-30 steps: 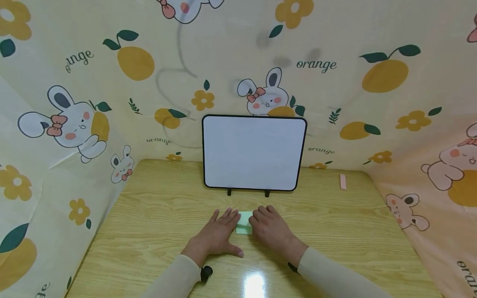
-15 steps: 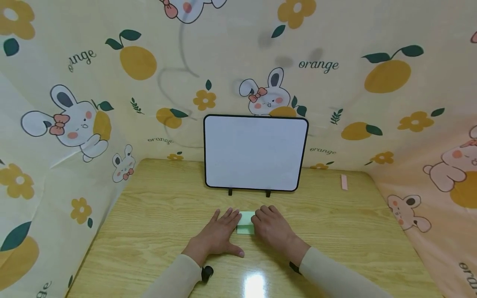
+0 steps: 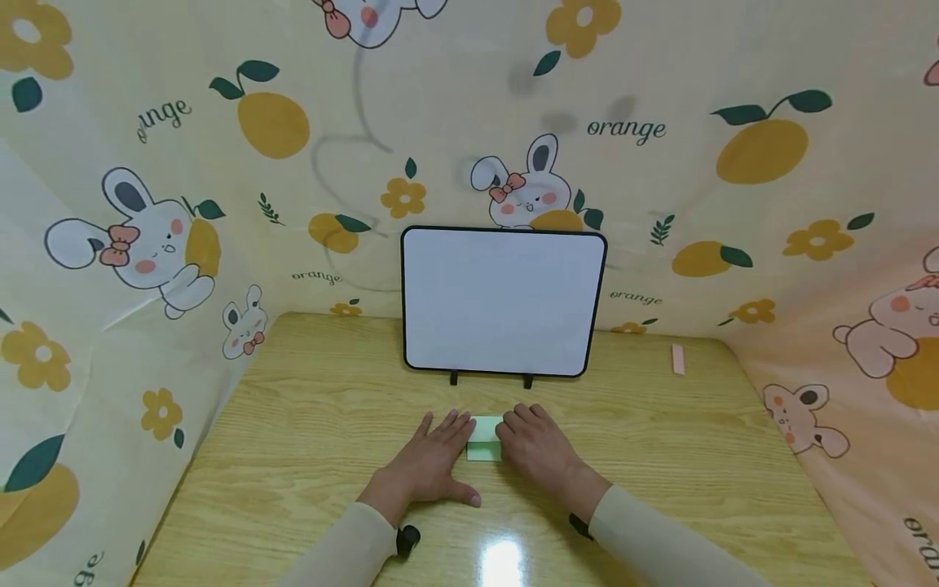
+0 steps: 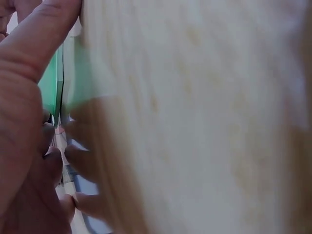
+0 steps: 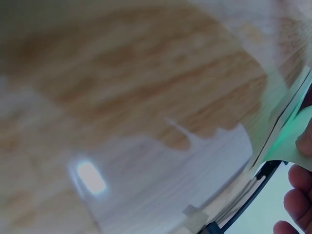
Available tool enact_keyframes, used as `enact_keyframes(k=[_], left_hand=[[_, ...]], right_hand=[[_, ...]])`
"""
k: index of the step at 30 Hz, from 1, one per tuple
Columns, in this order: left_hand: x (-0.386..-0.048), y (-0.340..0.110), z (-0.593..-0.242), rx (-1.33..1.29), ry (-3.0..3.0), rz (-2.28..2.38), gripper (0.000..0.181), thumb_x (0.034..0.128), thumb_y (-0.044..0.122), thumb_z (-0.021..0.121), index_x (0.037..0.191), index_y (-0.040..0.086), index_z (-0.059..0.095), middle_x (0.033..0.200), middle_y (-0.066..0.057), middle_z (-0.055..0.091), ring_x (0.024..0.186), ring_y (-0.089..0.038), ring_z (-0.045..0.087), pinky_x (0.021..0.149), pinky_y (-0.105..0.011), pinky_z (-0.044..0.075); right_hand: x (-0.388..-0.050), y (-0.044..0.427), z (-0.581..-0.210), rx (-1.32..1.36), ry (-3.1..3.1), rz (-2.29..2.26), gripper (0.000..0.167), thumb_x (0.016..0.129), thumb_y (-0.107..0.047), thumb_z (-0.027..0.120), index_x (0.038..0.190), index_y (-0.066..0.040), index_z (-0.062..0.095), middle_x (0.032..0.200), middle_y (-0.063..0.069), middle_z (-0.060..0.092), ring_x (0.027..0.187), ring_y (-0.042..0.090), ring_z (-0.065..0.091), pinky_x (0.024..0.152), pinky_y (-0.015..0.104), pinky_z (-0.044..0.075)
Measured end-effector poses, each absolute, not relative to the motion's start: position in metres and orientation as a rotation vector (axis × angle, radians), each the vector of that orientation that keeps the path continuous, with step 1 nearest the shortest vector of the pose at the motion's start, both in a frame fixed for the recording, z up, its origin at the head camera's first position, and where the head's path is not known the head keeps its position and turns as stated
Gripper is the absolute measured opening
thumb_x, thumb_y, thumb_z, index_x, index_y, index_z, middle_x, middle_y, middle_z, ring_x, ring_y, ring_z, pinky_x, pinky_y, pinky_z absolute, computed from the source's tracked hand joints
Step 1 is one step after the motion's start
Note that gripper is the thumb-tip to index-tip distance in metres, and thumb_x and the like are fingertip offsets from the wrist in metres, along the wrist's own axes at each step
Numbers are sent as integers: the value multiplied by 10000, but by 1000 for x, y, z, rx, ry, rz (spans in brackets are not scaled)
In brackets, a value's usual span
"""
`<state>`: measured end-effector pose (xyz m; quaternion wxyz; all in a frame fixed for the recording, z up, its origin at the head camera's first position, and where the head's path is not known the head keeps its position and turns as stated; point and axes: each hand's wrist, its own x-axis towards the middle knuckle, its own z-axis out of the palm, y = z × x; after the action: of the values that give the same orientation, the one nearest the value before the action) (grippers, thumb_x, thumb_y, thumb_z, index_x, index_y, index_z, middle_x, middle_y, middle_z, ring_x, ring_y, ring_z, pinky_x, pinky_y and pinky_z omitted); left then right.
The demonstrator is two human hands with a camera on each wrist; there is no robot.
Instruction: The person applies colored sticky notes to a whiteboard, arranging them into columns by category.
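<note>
A small light-green sheet of paper [image 3: 485, 439] lies on the table between both hands. A crosswise line divides it into a lighter far part and a darker near part, which looks like a fold. My left hand [image 3: 424, 463] rests palm down with fingers straight and spread, its fingertips on the paper's left edge and its thumb apart on the table. My right hand [image 3: 541, 450] has curled fingers and holds the paper's right edge. In the right wrist view, the thumb lies against the green paper [image 5: 287, 141] with the other fingers curled beside it. The right hand covers the paper's right end.
A whiteboard [image 3: 503, 302] with a black frame stands on small black feet behind the hands. A pale pink strip [image 3: 678, 359] lies at the table's back right. Printed cloth [image 3: 352, 163] walls in the wooden table [image 3: 323, 416] at the back and sides.
The camera view has shifted slightly. Both hands stay at the paper, and its darker near part shows a little more plainly now.
</note>
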<state>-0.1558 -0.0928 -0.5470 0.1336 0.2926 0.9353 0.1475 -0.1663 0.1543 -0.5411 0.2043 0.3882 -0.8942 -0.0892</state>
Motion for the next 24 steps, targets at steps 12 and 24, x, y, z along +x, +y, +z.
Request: enact_keyframes(k=[12,24], left_hand=[[-141,-109,-534,894,2750,501,1041,916,642,716,1655,30,311,1731,-122,298,1627,-300,223,1331,-547,177],[-118,-101,-529,1040,2747,335,734,1049,530,592,1608,79,442,1675,-87,422,1583,-253,349,1307,-449,294]], right_hand=[[-171,158,-540,1056,-2464,-130,212,874,-152,783,856,-129,573,822,-11,583,803,197,518,705,313,449],[-174,156,-535,1013,-2494,-96,201,881,-161,780,837,-149,584,794,-24,568,775,182,506,681,294,396]])
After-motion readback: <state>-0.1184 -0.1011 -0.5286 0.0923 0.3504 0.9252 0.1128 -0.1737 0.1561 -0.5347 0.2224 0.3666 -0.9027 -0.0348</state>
